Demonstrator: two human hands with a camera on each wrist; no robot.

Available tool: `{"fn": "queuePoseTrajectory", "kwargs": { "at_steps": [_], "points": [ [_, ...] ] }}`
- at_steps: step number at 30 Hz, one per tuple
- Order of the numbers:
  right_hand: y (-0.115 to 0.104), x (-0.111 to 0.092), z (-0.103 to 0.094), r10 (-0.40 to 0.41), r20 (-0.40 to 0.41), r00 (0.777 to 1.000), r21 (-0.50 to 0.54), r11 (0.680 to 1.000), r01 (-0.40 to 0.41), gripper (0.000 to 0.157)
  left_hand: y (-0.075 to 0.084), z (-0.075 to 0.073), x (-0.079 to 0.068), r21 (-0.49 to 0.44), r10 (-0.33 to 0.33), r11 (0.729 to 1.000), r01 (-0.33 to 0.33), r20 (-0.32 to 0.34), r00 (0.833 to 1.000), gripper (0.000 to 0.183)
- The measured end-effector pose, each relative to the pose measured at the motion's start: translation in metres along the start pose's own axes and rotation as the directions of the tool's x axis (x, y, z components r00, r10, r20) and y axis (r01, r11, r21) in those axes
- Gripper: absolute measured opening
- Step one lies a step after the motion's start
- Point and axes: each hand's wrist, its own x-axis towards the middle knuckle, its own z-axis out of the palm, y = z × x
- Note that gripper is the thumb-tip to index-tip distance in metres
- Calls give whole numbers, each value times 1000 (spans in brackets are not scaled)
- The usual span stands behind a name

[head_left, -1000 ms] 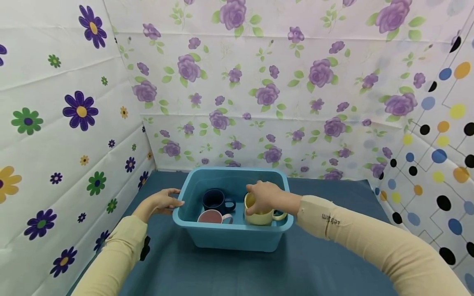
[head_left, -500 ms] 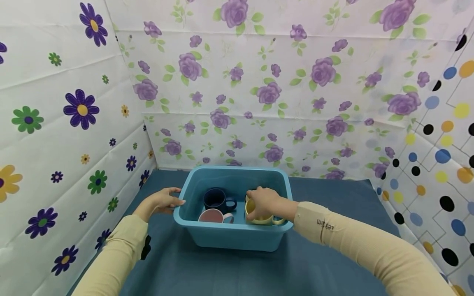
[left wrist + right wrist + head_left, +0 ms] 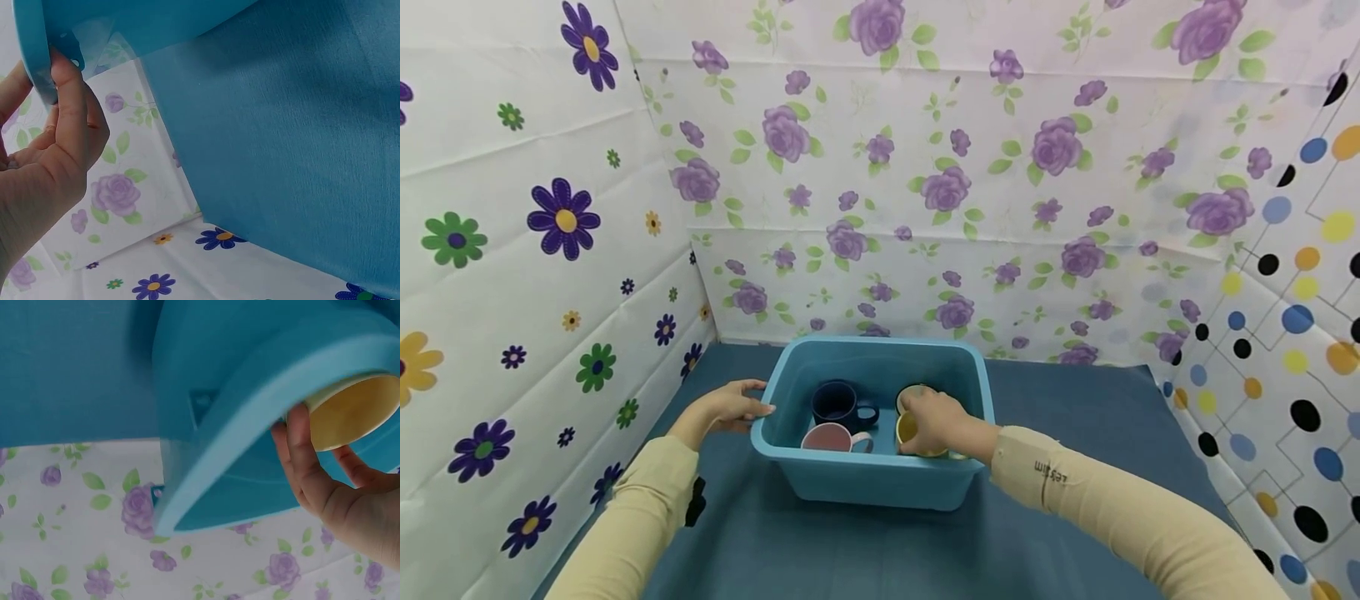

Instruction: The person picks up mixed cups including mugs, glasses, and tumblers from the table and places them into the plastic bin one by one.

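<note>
My left hand point(image 3: 730, 407) pinches the left rim of a blue plastic tub point(image 3: 880, 483); in the left wrist view, fingers point(image 3: 72, 112) lie on both sides of that rim. Inside the tub's right half, my right hand point(image 3: 942, 421) grips a yellow mug point(image 3: 907, 427) near its top. The right wrist view has the fingers point(image 3: 301, 440) at the outside of the mug's rim and its yellow inside point(image 3: 356, 412) facing up. Just behind it, partly covered by the hand, is a round vessel with a pale inside and dark rim point(image 3: 912, 398).
A dark blue mug point(image 3: 835, 404) and a pink-lined mug point(image 3: 827, 437) stand in the tub's left half, handles to the right. The tub sits on a blue-covered table point(image 3: 1075, 417). Flowered sheets point(image 3: 880, 208) rise behind and to the left, a dotted one point(image 3: 1292, 317) to the right.
My right hand has moved lower into the tub with the yellow mug. The pale vessel behind has come more into view. My left hand stays at the rim.
</note>
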Motion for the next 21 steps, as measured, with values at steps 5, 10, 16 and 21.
{"fn": "queuePoseTrajectory", "kwargs": {
  "at_steps": [5,10,16,21],
  "points": [
    [4,5,10,9,-30,1000,-9,1000,-9,62,1,-1,0,-10,-5,1000,5,3,1000,69],
    [8,9,18,20,-38,999,-1,1000,-21,66,0,0,0,-18,-3,1000,3,3,1000,69],
    [9,11,26,11,-61,998,5,1000,-11,58,0,0,1,-34,1,999,-1,9,1000,70],
    [9,12,31,1,-77,997,0,1000,-1,51,1,0,1,-36,-1,999,1,15,1000,71]
  ]
}}
